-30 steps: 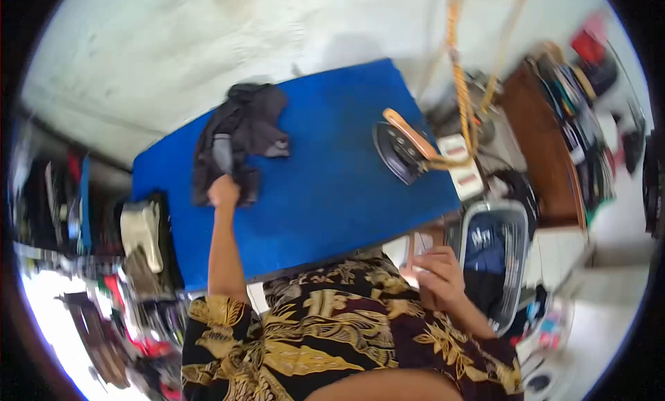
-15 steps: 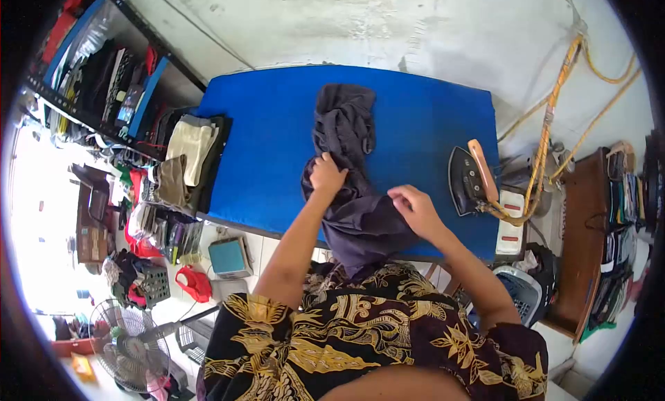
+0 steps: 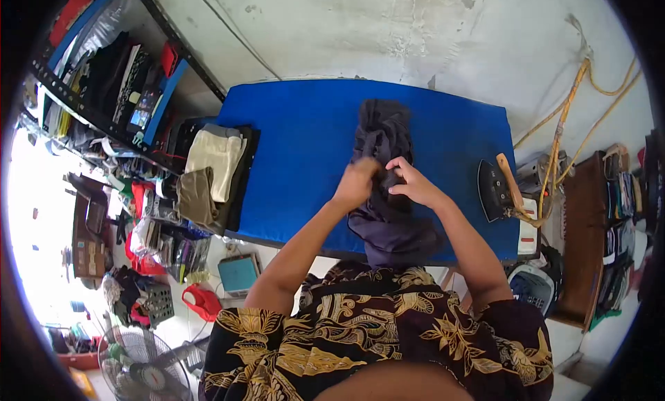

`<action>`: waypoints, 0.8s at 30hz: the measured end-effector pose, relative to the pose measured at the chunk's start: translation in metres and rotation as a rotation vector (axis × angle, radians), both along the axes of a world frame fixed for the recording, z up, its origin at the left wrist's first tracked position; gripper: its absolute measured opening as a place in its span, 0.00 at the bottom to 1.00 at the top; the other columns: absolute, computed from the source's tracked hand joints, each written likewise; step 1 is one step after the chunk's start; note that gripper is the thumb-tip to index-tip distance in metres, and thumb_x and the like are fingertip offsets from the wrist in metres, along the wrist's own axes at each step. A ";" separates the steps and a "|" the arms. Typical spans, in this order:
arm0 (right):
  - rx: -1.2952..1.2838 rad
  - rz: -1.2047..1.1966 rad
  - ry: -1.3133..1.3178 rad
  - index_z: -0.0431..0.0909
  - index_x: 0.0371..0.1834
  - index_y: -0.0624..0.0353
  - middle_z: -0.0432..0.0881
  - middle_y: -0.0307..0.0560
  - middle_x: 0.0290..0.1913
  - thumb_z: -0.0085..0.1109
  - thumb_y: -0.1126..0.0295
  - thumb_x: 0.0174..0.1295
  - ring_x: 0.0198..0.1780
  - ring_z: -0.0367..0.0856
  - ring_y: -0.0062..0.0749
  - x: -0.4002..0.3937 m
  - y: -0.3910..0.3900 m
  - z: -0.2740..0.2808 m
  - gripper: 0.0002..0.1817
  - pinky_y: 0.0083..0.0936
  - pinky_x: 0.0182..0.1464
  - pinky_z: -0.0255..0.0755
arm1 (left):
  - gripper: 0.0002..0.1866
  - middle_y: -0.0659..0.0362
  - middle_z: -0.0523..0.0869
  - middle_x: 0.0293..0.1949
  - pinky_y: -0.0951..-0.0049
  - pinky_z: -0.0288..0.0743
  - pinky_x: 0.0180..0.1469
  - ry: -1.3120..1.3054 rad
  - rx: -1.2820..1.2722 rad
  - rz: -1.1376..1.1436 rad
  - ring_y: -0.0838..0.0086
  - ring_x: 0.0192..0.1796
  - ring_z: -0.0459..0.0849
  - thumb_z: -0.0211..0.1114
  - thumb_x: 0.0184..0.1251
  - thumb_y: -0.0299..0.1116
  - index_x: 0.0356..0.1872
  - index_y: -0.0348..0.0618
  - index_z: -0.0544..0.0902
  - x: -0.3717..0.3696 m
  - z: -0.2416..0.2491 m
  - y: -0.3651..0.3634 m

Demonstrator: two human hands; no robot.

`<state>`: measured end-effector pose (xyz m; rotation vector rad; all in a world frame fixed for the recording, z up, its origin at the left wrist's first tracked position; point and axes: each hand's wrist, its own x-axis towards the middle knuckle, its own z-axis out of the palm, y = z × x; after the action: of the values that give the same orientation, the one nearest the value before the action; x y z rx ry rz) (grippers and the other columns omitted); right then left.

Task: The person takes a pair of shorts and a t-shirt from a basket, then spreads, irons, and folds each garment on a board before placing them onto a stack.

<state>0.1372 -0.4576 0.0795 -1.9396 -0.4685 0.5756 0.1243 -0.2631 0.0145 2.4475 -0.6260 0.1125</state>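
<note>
A crumpled dark grey-purple garment (image 3: 395, 231) lies lengthwise on the blue padded ironing table (image 3: 298, 144), its lower end hanging over the front edge toward me. My left hand (image 3: 357, 182), a little blurred, is closed on the upper middle of the cloth. Just right of it, my right hand (image 3: 415, 186) rests against the same stretch of fabric, thumb and forefinger apart with cloth between them. What kind of garment it is cannot be made out in the folds. An iron (image 3: 495, 189) with a wooden handle stands at the table's right end.
Folded clothes (image 3: 218, 158) lie on the table's left end, beside a loaded shelf (image 3: 104, 110). The iron's cord (image 3: 560, 137) hangs along the right wall. A fan (image 3: 145, 366) stands at lower left, and a laundry basket (image 3: 532, 290) sits below the table's right side.
My right hand has moved up and inward from the garment's lower right side to its middle, close to my left hand. The view has shifted, moving the table rightward in frame.
</note>
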 end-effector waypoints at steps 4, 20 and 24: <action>0.426 0.212 0.118 0.62 0.47 0.57 0.72 0.39 0.41 0.58 0.78 0.45 0.43 0.69 0.21 -0.017 0.013 0.088 0.24 0.18 0.50 0.60 | 0.38 0.51 0.65 0.60 0.59 0.58 0.58 -0.314 -0.189 -0.236 0.56 0.64 0.60 0.61 0.38 0.21 0.60 0.48 0.63 0.030 0.091 -0.006; -0.665 -0.437 -0.829 0.69 0.46 0.60 0.74 0.54 0.40 0.61 0.78 0.39 0.45 0.73 0.49 0.051 -0.079 0.064 0.26 0.35 0.46 0.69 | 0.17 0.51 0.79 0.46 0.65 0.70 0.54 0.651 -1.659 -0.716 0.65 0.49 0.78 0.57 0.61 0.28 0.50 0.32 0.71 0.057 0.261 -0.008; 0.363 -0.364 0.224 0.70 0.51 0.58 0.76 0.49 0.48 0.50 0.68 0.56 0.49 0.73 0.43 0.074 -0.037 -0.131 0.18 0.37 0.54 0.67 | 0.24 0.53 0.73 0.53 0.63 0.65 0.59 0.587 -1.834 -0.432 0.64 0.57 0.71 0.58 0.60 0.27 0.57 0.37 0.64 0.035 0.227 -0.028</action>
<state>0.2116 -0.4944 -0.0518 -1.5408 -0.0645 0.4288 0.1595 -0.2915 0.2415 0.4933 -0.3881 -0.1584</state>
